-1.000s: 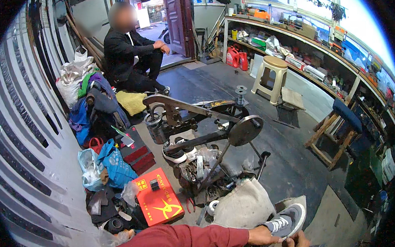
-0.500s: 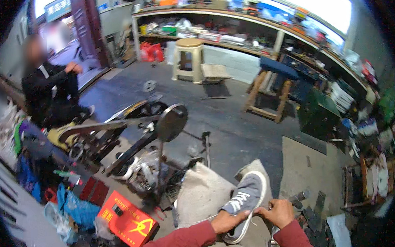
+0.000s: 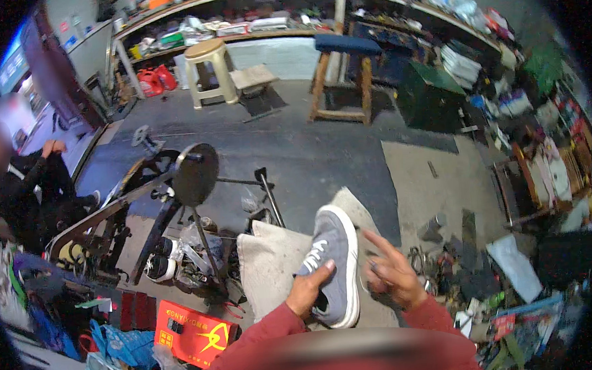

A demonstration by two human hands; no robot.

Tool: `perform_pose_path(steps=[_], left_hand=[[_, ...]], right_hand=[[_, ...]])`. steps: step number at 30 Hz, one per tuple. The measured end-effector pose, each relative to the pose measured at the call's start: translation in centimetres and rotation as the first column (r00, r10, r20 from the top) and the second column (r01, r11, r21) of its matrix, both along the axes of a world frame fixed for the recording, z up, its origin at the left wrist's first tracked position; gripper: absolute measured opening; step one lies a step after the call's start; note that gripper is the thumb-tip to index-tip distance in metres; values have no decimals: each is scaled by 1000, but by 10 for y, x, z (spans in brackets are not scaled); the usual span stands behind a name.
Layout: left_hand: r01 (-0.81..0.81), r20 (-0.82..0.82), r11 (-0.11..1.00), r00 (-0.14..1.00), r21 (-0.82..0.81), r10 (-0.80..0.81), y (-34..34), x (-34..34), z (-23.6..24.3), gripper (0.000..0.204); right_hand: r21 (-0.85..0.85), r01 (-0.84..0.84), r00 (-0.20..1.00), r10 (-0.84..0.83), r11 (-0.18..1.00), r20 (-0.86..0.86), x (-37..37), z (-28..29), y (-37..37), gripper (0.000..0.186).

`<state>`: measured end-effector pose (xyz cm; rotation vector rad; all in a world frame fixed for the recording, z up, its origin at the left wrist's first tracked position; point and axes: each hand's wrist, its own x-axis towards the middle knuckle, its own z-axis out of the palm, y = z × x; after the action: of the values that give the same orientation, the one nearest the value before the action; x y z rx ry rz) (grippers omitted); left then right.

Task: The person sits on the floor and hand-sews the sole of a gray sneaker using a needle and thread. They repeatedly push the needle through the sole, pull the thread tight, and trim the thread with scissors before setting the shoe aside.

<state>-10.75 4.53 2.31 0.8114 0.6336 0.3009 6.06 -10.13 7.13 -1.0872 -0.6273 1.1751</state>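
Note:
A grey sneaker point(image 3: 337, 250) with white laces and a white sole is tilted on its side above the pale cloth point(image 3: 266, 258) over my lap. My left hand point(image 3: 308, 289) is closed on it near the heel opening, thumb pressed on the upper. Just right of the white sole, apart from it, is my right hand point(image 3: 393, 274). Its index finger points up toward the sole's edge while the other fingers curl in. Something small and greyish shows at these curled fingers, too small to name.
A metal stand machine with a round wheel point(image 3: 197, 174) is left of my lap. Beside it lies a red box point(image 3: 193, 334). A seated person point(image 3: 28, 181) is at far left. Beyond are a plastic stool point(image 3: 208, 72) and a wooden stool point(image 3: 343, 73). Tools and scraps point(image 3: 451, 277) lie right.
My view has shifted right and down. The sneaker now stands more upright, sole turned right. My right hand has come off the sole's edge and its index finger has straightened.

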Motion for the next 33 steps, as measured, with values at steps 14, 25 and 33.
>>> perform_pose_path(steps=[14,25,33], left_hand=[[89,-140,993,987,74,-78,9,-4,18,62],[290,-446,420,828,860,341,26,-145,23,27],[-464,5,641,812,611,584,45,-183,33,21]], right_hand=[[78,429,512,-313,900,800,9,-21,-13,36],[16,393,263,-129,920,956,-8,-26,26,49],[-20,436,451,-199,900,870,-8,-26,16,36]])
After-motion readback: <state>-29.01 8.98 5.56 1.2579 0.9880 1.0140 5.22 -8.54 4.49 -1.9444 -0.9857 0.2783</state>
